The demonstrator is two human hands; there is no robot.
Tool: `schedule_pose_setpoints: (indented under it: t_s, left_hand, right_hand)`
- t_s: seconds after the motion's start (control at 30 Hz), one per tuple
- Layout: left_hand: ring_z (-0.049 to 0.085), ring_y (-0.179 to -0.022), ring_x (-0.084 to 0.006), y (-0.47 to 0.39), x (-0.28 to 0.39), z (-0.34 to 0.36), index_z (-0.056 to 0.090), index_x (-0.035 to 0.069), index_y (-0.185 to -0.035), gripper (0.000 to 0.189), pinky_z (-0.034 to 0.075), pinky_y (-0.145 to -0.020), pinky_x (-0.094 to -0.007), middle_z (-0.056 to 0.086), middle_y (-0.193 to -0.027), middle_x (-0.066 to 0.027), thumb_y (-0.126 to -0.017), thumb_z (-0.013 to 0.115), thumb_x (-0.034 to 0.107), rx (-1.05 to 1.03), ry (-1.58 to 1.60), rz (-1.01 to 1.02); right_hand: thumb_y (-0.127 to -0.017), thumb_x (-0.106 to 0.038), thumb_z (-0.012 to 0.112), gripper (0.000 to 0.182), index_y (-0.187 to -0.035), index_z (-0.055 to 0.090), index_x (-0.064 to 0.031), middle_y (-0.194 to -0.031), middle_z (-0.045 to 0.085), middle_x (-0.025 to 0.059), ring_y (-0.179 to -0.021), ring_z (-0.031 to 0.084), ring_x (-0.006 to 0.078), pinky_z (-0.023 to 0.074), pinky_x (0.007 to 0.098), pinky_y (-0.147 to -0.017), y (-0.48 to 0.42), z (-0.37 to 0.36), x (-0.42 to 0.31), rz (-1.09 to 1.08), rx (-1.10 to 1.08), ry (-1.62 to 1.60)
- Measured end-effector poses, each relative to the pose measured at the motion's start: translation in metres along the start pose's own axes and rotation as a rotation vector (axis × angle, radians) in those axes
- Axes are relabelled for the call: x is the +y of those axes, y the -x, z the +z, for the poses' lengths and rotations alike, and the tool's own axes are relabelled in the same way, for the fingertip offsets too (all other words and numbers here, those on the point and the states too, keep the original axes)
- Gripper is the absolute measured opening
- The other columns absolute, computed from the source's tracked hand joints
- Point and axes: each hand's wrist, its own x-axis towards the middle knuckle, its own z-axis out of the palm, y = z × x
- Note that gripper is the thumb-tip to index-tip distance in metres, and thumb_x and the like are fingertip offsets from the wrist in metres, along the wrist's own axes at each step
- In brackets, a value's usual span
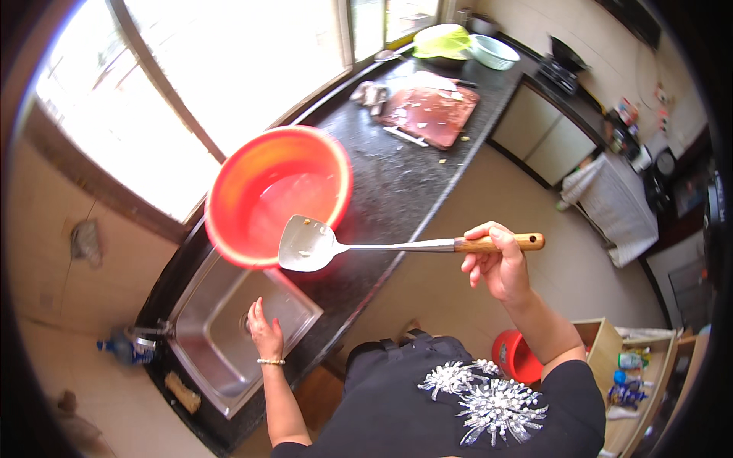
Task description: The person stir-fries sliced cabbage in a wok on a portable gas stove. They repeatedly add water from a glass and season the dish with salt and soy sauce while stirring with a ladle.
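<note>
My right hand (pixel 497 262) grips the wooden handle of a metal wok spatula (pixel 312 243), which extends level to the left. Food bits cling to its broad blade, seen over the near rim of a large red plastic basin (pixel 343 189). The basin stands on the black countertop beside the sink and holds what looks like a little liquid. Over the stainless steel sink (pixel 220 343) is my left hand (pixel 266 332), with its fingers apart and nothing in it. A bracelet circles that wrist.
Farther along the counter (pixel 395 189) lie a reddish cutting board (pixel 429 114) with food scraps, a crumpled cloth (pixel 371 96), a green basket (pixel 441 41) and a pale blue basket (pixel 493 52). A faucet (pixel 154 331) is at the sink's left. A red bucket (pixel 515 356) stands on the floor.
</note>
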Motion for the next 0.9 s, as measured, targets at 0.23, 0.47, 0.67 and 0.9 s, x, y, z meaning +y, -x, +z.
schedule_pose_setpoints:
  t_s: [0.23,0.47,0.67,0.9]
  left_hand:
    - [0.048,-0.113,-0.0349,-0.02,0.149,0.07,0.054,0.005,-0.118,0.043,0.038,-0.097,-0.0428,0.052,-0.121,-0.0165,-0.076,0.06,0.001,0.094,0.036,0.359]
    - [0.05,-0.111,-0.0325,-0.059,0.269,0.142,0.058,0.004,-0.111,0.036,0.039,-0.097,-0.0418,0.054,-0.118,-0.0141,-0.075,0.06,-0.002,-0.015,0.114,0.56]
    - [0.051,-0.108,-0.0323,-0.132,0.376,0.224,0.056,0.004,-0.115,0.04,0.04,-0.094,-0.0412,0.055,-0.117,-0.0137,-0.076,0.057,-0.004,-0.029,0.153,0.669]
    - [0.051,-0.108,-0.0336,-0.234,0.548,0.332,0.054,0.004,-0.118,0.039,0.039,-0.094,-0.042,0.055,-0.116,-0.0153,-0.079,0.055,-0.001,-0.11,0.244,0.842]
  right_hand:
    - [-0.09,-0.033,0.044,0.038,-0.096,0.058,0.0021,-0.076,0.065,0.0142,-0.054,0.063,0.0157,0.0519,0.0262,-0.042,-0.008,-0.118,-0.058,-0.064,0.191,0.03]
    - [-0.092,-0.033,0.042,0.037,-0.097,0.057,0.0005,-0.079,0.065,0.013,-0.056,0.063,0.0156,0.0503,0.0265,-0.04,-0.043,-0.234,-0.11,-0.118,0.336,0.027]
    - [-0.092,-0.034,0.041,0.037,-0.097,0.058,-0.0007,-0.074,0.064,0.0126,-0.054,0.061,0.0155,0.0487,0.0263,-0.039,-0.099,-0.333,-0.163,-0.194,0.473,0.024]
    - [-0.093,-0.034,0.04,0.038,-0.098,0.058,-0.0007,-0.069,0.064,0.0123,-0.05,0.059,0.0148,0.0478,0.0263,-0.04,-0.183,-0.448,-0.25,-0.292,0.644,0.019]
